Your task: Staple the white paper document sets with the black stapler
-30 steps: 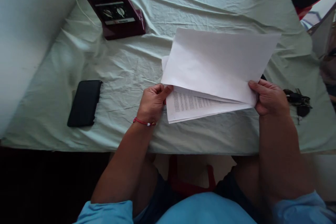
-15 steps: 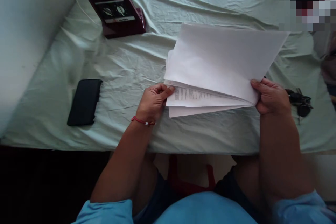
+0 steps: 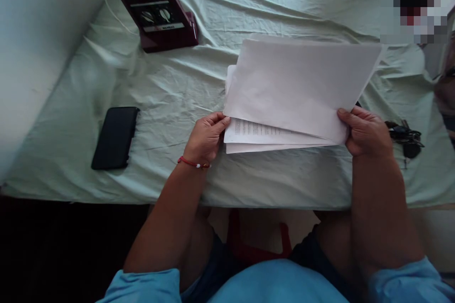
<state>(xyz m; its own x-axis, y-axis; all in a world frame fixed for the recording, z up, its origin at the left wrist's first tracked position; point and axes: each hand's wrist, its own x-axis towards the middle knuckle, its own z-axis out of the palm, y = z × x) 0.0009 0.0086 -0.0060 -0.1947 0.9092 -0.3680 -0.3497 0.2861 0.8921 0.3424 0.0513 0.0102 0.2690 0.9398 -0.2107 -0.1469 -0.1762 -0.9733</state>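
A loose stack of white paper sheets (image 3: 302, 85) is held above the cloth-covered table between both hands. The top sheet shows a blank face; below it, near the lower left, a sheet with printed lines is partly visible. My left hand (image 3: 206, 136) pinches the left edge of the sheets, thumb on top, with a red bracelet at the wrist. At the lower right corner, my right hand (image 3: 368, 130) grips the stack with its thumb on the top sheet and its other fingers underneath, mostly hidden.
A black phone (image 3: 114, 138) lies on the pale green tablecloth (image 3: 170, 104) to the left. Behind it stands a dark red fan (image 3: 167, 23). A bunch of keys (image 3: 407, 137) is just right of my right hand. A pixelated patch covers the upper right.
The top sheets have shifted slightly left and downward, covering more of the printed page. My left hand has moved a little left along the paper edge; my right hand keeps its grip.
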